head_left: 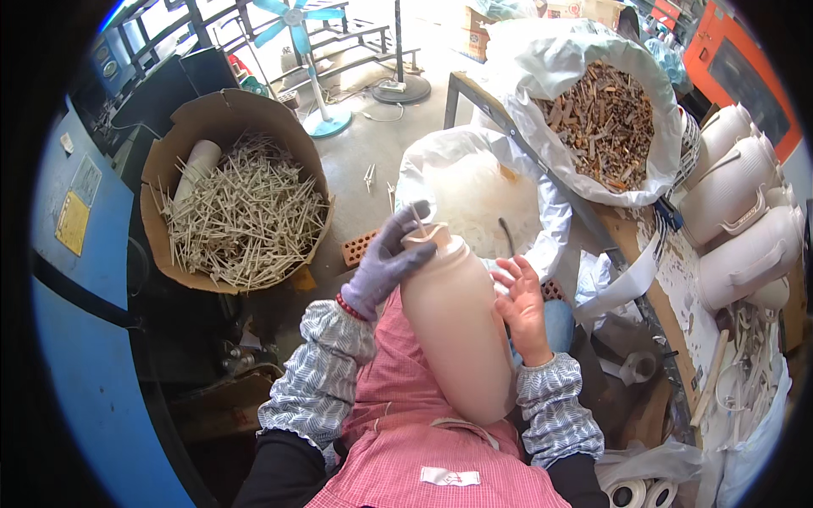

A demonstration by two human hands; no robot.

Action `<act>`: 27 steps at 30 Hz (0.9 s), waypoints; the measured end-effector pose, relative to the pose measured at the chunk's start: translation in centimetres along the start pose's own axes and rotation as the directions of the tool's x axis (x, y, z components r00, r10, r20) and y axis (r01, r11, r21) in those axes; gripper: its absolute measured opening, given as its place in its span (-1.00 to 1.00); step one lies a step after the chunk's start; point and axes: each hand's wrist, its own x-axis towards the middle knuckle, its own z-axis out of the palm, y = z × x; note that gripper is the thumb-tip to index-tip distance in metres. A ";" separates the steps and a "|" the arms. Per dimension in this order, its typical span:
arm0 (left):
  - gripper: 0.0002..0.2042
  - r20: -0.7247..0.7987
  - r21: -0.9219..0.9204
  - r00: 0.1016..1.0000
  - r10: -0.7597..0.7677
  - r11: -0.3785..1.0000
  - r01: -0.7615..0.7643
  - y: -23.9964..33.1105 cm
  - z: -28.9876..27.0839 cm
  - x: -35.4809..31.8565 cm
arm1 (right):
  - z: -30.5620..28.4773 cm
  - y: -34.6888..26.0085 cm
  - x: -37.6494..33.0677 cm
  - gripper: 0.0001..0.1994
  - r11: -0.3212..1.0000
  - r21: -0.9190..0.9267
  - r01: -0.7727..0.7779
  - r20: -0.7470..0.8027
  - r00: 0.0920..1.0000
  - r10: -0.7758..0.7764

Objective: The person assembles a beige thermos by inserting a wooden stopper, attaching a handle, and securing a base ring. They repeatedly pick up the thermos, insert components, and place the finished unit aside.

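A pale pinkish-beige plastic jug (457,330) lies tilted on my lap, its neck pointing away from me. My left hand (385,262), in a purple-grey glove, is closed at the neck, its thumb and fingers around a thin strip of plastic (428,232) that curls at the mouth. Beside the jug's right side is my right hand (519,306), bare, palm turned up and fingers spread, with nothing in it. Whether its fingertips touch the jug I cannot tell.
At left stands a cardboard drum (152,224) full of thin pale plastic pieces. Ahead is a white sack (415,161) with whitish scraps; right of it, another sack (508,68) holds brown chips. Several similar jugs (737,186) stack at right. A blue fan (296,34) stands behind.
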 end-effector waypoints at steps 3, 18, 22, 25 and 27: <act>-0.51 -0.110 0.142 0.978 0.178 0.976 -0.162 -2.9 -1.5 2.2 | 0.1 -0.4 0.2 -0.86 0.991 0.071 0.110 -0.107 0.989 -0.102; -0.57 0.297 0.344 0.923 0.244 0.875 -0.342 -4.8 -2.2 4.0 | 3.8 -1.5 -0.5 -0.90 0.945 -0.195 -0.263 -0.241 0.947 0.214; -0.64 0.352 0.315 0.892 0.285 0.861 -0.399 -5.5 -2.3 4.4 | 4.7 -0.4 -0.7 -0.89 0.938 -0.288 -0.192 -0.320 0.942 0.095; -0.58 0.387 0.386 0.891 0.239 0.835 -0.392 -4.6 -2.4 4.1 | 5.0 -0.2 -0.7 -0.89 0.896 -0.412 -0.167 -0.335 0.942 0.021; -0.49 0.417 0.410 0.886 0.204 0.827 -0.384 -3.6 -2.5 3.7 | 5.1 -0.3 -0.7 -0.88 0.894 -0.422 -0.152 -0.337 0.942 0.001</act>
